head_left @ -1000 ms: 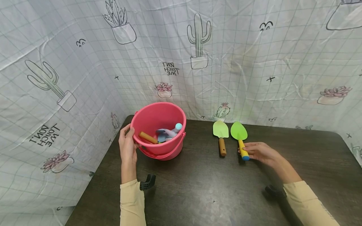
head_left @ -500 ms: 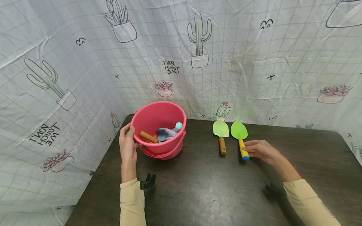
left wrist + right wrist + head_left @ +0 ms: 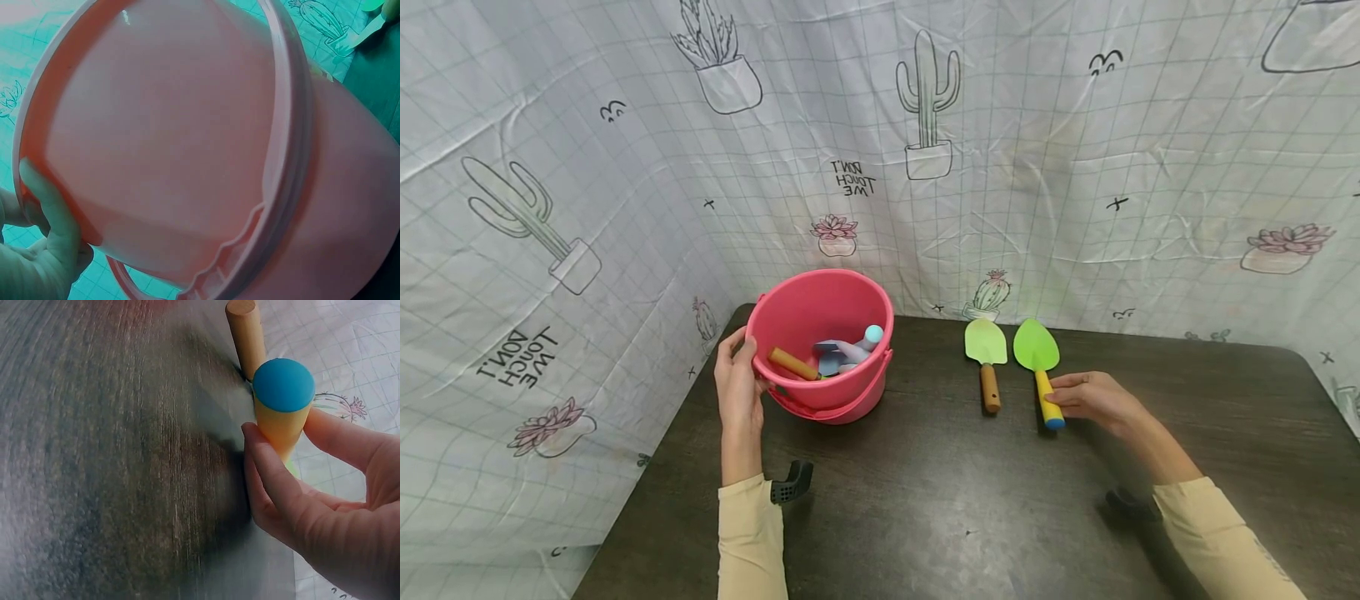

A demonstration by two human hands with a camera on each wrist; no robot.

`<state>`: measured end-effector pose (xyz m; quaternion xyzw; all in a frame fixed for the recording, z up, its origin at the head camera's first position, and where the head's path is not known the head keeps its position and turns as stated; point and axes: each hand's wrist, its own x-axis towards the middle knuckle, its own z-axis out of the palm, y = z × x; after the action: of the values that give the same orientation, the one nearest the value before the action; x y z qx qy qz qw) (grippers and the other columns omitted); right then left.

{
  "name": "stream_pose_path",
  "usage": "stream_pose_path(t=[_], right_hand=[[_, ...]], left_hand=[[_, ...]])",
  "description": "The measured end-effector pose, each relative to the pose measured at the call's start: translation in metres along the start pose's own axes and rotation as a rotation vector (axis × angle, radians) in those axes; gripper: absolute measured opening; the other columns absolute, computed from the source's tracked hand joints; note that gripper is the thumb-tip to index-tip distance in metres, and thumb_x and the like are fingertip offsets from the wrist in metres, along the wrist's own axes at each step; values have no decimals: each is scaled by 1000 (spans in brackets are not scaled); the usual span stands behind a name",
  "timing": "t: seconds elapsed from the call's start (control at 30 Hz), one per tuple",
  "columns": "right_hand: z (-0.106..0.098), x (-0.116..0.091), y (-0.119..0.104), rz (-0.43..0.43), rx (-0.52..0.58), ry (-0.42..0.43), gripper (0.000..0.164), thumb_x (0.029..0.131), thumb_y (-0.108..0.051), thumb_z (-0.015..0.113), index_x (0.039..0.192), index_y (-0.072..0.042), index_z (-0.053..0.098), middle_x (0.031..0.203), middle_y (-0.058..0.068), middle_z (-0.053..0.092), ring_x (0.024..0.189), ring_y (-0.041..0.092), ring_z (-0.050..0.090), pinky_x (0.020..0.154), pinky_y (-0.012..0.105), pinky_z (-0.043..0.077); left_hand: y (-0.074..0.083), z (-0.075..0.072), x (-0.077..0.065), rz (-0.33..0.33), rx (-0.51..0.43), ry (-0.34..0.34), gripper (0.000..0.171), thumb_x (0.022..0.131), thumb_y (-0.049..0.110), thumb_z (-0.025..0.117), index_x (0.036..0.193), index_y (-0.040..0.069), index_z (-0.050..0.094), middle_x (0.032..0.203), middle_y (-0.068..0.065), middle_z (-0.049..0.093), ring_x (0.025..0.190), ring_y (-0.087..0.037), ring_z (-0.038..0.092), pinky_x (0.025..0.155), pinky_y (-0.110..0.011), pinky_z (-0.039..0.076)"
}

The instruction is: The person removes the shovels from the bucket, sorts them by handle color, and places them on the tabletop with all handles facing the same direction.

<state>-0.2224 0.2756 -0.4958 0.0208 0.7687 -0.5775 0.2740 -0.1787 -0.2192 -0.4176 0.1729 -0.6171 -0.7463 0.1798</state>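
At the table's left, a pink bucket (image 3: 868, 400) leans toward the person. My left hand (image 3: 737, 387) grips its left rim, with the thumb (image 3: 50, 200) inside the wall in the left wrist view. In the bucket lie a wooden handle (image 3: 793, 365) and a grey-blue tool (image 3: 842, 356) with a turquoise end; their lower parts are hidden. On the right, my right hand (image 3: 1093, 402) pinches the yellow handle of a bright green trowel (image 3: 1036, 344). The handle's blue end cap (image 3: 284, 385) faces the right wrist camera. Beside it lies a paler green trowel (image 3: 986, 342) with a wooden handle.
The dark wooden table (image 3: 910, 500) extends in front of both arms and to the right. A hanging cloth (image 3: 1037, 167) with printed cacti borders it at the back and left. The bucket's pink carrying handle (image 3: 820, 414) hangs down at its front.
The bright green trowel has shifted slightly right and toward the person, away from the paler one, with my right hand on it. My left hand and the bucket have stayed put.
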Motion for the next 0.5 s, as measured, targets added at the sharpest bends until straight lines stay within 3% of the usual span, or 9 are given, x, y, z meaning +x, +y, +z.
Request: stream_pose_path(t=[0.33,0.5], right_hand=[[-1,-3,-4,11,-50,6,63,102,-12,64,143,27,35,126,20,62,99,10,68,91,36,58],[-1,-4,-4,25,-59,13,64,102,-14,65,143,26,35,124,17,64,100,12,67,92,36,58]], left_hand=[[0,-1,0,-11,2,-3,43,110,23,52,148,5,46,131,-25,58,61,-7,63,51,-17,47],[0,-1,0,-11,-3,-7,43,110,23,52,148,5,46,131,-25,58,62,-7,63,51,-17,47]])
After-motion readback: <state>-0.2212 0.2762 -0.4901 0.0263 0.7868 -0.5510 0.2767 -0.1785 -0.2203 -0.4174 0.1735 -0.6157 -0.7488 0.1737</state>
